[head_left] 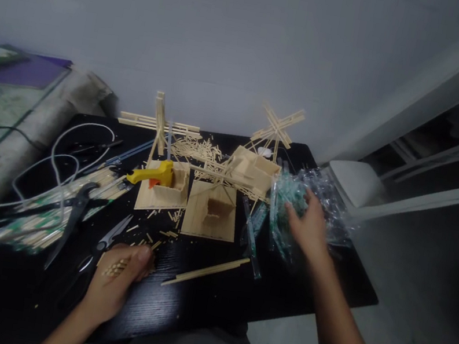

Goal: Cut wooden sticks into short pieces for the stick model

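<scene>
My left hand (114,282) is closed around a small bundle of short wooden sticks (115,266), near the front edge of the black table (207,303). My right hand (308,226) reaches into a heap of clear plastic wrappers (295,200) at the table's right side, fingers spread on the plastic. Between the hands stand small wooden stick models: a box on a square base (212,210) and another base (162,193) with a yellow glue gun (154,174) lying on it. A long chopstick (206,272) lies in front.
Scissors (108,240), black pliers (73,213) and white cables (55,160) lie at the left with wrapped chopstick packs (41,220). Stick windmill models (278,127) and a stick tower (159,119) stand at the back by the wall. A white stool (353,181) is to the right.
</scene>
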Action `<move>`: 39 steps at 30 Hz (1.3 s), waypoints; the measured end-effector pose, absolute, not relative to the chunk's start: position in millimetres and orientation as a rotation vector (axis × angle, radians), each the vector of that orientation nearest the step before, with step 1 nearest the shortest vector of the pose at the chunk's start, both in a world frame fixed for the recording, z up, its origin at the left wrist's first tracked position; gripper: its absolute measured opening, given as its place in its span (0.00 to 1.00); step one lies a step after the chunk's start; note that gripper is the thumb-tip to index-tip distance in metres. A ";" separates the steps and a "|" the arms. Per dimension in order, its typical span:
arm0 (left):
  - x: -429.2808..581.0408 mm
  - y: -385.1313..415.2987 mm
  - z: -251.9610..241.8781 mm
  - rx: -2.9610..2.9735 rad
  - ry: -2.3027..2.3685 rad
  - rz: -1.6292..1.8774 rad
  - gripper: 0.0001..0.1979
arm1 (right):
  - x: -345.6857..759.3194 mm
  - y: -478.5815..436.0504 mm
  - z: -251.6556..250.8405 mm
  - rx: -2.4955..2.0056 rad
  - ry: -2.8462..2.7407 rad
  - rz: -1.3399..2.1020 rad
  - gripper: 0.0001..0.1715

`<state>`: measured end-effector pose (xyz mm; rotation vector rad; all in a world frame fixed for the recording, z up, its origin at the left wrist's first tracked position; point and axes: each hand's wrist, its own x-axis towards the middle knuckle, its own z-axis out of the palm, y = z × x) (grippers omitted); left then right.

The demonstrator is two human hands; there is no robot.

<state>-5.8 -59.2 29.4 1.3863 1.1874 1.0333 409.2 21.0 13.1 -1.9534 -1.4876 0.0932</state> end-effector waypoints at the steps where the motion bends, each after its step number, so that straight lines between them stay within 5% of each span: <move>1: -4.2 -59.2 30.3 1.415 1.188 1.026 0.33 | 408.8 21.8 13.0 -1.939 -1.494 0.080 0.41; 7: -2.5 -60.9 27.7 1.434 1.232 1.004 0.32 | 399.5 25.2 22.7 -1.877 -1.510 -0.006 0.33; 13: -1.3 -60.6 24.2 1.387 1.224 1.032 0.31 | 366.1 10.2 43.0 -1.754 -1.453 -0.061 0.11; 18: 4.4 -56.4 27.6 1.438 1.209 1.000 0.30 | 363.3 5.0 43.1 -1.795 -1.549 -0.127 0.02; 24: 10.1 -53.9 32.9 1.533 1.194 1.000 0.31 | 395.0 9.0 31.6 -2.094 -1.722 -0.138 0.18; 39: 10.5 -55.7 32.6 1.439 1.254 1.041 0.32 | 404.2 17.6 44.9 -1.912 -1.684 0.066 0.09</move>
